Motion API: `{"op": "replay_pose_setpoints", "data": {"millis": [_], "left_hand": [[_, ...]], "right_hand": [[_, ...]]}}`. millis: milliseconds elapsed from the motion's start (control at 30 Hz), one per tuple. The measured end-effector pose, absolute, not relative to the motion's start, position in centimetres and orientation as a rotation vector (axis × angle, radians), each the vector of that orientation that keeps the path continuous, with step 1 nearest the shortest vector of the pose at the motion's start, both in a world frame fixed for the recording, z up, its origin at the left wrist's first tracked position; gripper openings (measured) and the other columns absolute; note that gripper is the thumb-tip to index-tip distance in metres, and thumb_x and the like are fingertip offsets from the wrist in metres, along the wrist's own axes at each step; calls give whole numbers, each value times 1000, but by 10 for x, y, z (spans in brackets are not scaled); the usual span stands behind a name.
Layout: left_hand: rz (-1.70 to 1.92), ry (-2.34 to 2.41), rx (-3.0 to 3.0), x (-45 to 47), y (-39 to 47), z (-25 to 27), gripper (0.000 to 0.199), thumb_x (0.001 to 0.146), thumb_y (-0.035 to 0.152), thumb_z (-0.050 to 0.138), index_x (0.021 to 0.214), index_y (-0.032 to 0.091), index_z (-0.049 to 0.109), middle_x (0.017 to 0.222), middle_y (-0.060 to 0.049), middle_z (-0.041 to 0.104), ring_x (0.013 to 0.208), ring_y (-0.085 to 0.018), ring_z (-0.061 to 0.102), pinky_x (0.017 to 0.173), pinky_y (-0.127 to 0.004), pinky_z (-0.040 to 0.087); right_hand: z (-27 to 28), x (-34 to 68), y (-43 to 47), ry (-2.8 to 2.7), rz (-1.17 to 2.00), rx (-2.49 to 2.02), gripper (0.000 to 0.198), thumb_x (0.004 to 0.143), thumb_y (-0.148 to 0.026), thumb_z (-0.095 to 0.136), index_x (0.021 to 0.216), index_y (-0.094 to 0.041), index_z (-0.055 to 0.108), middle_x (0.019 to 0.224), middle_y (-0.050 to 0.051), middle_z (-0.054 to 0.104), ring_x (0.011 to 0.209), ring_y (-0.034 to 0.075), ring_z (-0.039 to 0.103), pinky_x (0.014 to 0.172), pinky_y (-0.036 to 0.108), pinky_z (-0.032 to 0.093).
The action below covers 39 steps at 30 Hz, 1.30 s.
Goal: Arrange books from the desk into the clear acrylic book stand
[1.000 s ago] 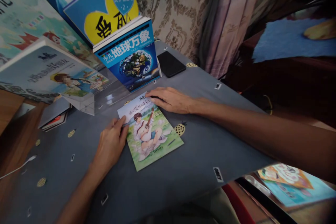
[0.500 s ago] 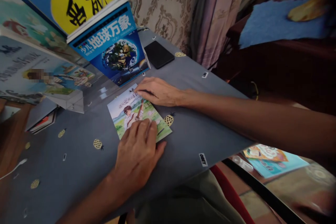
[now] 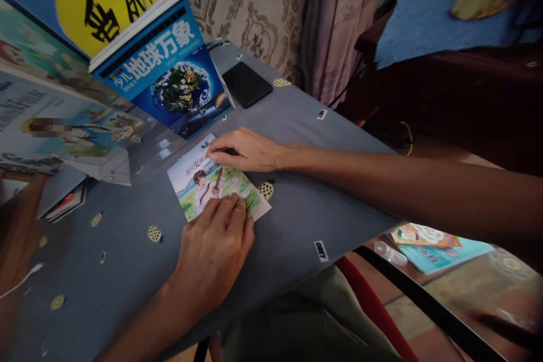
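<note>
A thin booklet [image 3: 195,184] lies on the grey tablecloth, its cover showing a drawn figure with a guitar. My left hand [image 3: 216,243] rests palm down over its lower part, fingers flat on the cover. From the right reaches my right hand [image 3: 246,150], thumb and fingertips drawn together at the booklet's upper right side; the fingertips are partly hidden. A white page strip shows at the lower right corner, beside the green cover. Just beyond stands a blue book [image 3: 182,79] with a globe on its front.
A black phone [image 3: 247,85] lies beside the blue book. More books [image 3: 114,5] stand at the back left, and a clear stand [image 3: 110,169] holds another. A white cable [image 3: 25,280] is at the left. Below the table's right edge are a black bar [image 3: 407,283] and a light-blue booklet [image 3: 445,254].
The view has shifted slightly. The white strip at the booklet's lower right corner has come into sight. My left hand has drawn back a little from that corner; my right hand stays at the upper side.
</note>
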<state>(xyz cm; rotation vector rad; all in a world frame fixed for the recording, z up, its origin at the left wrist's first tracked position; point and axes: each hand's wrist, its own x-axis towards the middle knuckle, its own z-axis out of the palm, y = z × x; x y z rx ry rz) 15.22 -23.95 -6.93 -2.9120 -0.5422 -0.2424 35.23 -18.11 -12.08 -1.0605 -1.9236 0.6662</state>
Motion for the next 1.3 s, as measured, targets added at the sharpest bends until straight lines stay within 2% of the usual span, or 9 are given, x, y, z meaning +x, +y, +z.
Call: {"op": "replay_pose_setpoints", "data": {"millis": [133,300,433,600,700,800,967,1100,1300], "left_hand": [[-246,-541,-2926,153,-240,-68,25,98,16,47,107,9,68,107,-12,76,93,-26,72,70,-39,64],[-251,-540,-2856,152,-242,-71,23,97,20,50,107,10,68,105,-11,76,93,-26,72,68,-37,63],[-250,-550,-2819,150,-244,-73,20,96,23,55,104,12,69,99,-9,77,89,-26,72,61,-34,61],[-287,-536,-2869,144,-242,-73,23,98,23,52,109,12,69,114,-9,76,100,-24,71,77,-34,62],[-275,-525,-2921,140,-239,-73,25,99,23,50,114,11,67,118,-9,74,102,-24,70,79,-35,62],[-283,-536,-2992,132,-230,-77,26,100,22,50,118,13,66,121,-8,73,107,-22,69,89,-37,61],[-307,-780,-2918,112,-195,-92,35,102,24,45,132,13,58,134,-13,66,127,-26,59,103,-43,55],[-290,-1026,-2839,96,-160,-104,42,103,29,41,139,12,54,145,-16,57,138,-30,50,111,-52,47],[-363,-1088,-2863,88,-142,-116,45,103,34,37,140,14,54,151,-15,52,145,-31,42,116,-53,42]], "right_hand": [[-121,354,-181,-1925,623,-1099,29,99,-35,48,100,-16,69,92,4,72,84,17,61,80,31,43],[-120,359,-200,-2015,662,-1098,42,98,-44,51,126,-14,63,118,12,71,109,24,63,98,40,44],[-119,365,-220,-2130,702,-1122,71,91,-58,60,147,-16,47,146,17,55,136,31,48,113,50,34],[-125,369,-234,-2271,759,-1137,99,83,-61,71,160,-21,24,163,15,34,153,32,22,124,54,13],[-130,370,-236,-2290,761,-1176,101,83,-62,70,161,-23,20,166,14,28,155,32,17,125,55,9],[-132,370,-235,-2330,745,-1201,104,82,-65,70,162,-25,18,167,13,24,155,31,16,126,54,8],[-122,370,-232,-2432,735,-1235,103,82,-70,66,161,-21,22,168,13,23,156,30,16,127,52,9],[-112,361,-218,-2479,691,-1292,93,91,-70,53,160,-14,26,166,17,24,155,30,20,126,54,11],[-120,336,-175,-2418,351,-1421,77,100,-64,35,153,-9,39,162,22,32,151,33,29,122,59,22]]}}
